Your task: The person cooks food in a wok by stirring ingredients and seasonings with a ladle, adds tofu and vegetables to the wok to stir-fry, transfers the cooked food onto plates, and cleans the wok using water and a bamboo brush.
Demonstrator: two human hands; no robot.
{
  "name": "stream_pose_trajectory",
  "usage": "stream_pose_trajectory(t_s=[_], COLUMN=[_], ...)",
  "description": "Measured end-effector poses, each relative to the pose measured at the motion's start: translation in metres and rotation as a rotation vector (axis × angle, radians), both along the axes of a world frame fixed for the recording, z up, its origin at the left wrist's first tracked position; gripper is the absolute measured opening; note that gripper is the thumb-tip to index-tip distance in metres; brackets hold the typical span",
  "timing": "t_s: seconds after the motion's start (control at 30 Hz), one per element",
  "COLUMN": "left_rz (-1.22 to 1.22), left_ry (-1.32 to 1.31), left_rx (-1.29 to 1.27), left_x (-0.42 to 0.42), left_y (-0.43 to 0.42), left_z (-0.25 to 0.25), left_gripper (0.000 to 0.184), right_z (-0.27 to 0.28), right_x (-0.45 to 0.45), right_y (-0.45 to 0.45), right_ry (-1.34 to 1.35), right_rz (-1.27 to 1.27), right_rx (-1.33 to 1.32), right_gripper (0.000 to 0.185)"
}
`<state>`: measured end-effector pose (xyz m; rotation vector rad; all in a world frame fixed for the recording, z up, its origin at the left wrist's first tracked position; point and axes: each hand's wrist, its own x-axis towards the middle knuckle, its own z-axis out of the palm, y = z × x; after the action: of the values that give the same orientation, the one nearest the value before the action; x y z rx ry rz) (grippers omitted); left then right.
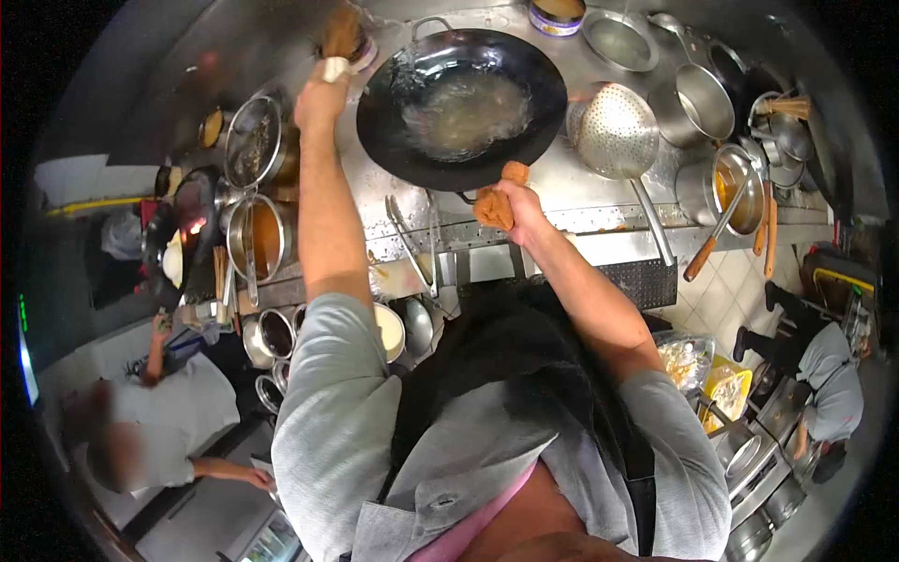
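A large black wok (384,140) sits on the steel stove top with bubbling or swirling water (464,112) in it. My right hand (526,210) is closed around an orange-brown cloth (493,208) at the wok's near handle. Beyond the wok's left rim, my left hand (321,101) grips what looks like a bamboo wok brush (341,36), its bristles smeared by motion and its handle pale. Just right of the wok lies a perforated strainer (615,131) with a long handle. Metal tongs (409,245) rest on the near edge.
Pots of sauce (265,239) stand left; a pot with orange liquid (723,187) and a saucepan (693,105) stand right. A co-worker (178,412) is at lower left beside a flaming pan (195,201). Another person (829,384) bends at far right.
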<state>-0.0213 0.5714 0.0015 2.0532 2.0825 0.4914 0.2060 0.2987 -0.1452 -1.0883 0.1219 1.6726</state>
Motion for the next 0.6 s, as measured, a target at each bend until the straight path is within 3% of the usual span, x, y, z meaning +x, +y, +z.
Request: stream_pose_trajectory(t_s=[0.03, 0.1, 0.2, 0.23, 0.3, 0.43, 0.6], left_rz=[0.072, 0.121, -0.007, -0.015, -0.089, -0.268, -0.491], left_ry=[-0.032, -0.148, -0.172, -0.141, -0.128, -0.105, 0.099], left_rx=[0.074, -0.066, -0.405, -0.279, -0.008, -0.044, -0.074], left_x=[0.003, 0.017, 0.027, 0.028, 0.03, 0.02, 0.013], left_y=[0.014, 0.057, 0.044, 0.037, 0.014, -0.044, -0.151], left_z=[-0.02, -0.101, -0.094, -0.089, -0.063, 0.01, 0.115], left_gripper=[0.069, 0.066, 0.067, 0.067, 0.066, 0.067, 0.06], right_z=[-0.003, -0.013, -0.014, -0.016, -0.019, 0.016, 0.08], right_x=[0.001, 0.0, 0.002, 0.002, 0.004, -0.013, -0.021], right_y=[0.001, 0.001, -0.001, -0.001, -0.002, -0.021, -0.069], right_ry=[-0.003, -0.001, -0.061, -0.062, -0.06, -0.067, 0.169], right_rz=[-0.004, -0.001, 0.021, 0.021, 0.012, -0.095, -0.147], right_rx=[0.006, 0.018, 0.04, 0.038, 0.044, 0.019, 0.026], right_gripper=[0.029, 0.03, 0.031, 0.031, 0.031, 0.026, 0.018])
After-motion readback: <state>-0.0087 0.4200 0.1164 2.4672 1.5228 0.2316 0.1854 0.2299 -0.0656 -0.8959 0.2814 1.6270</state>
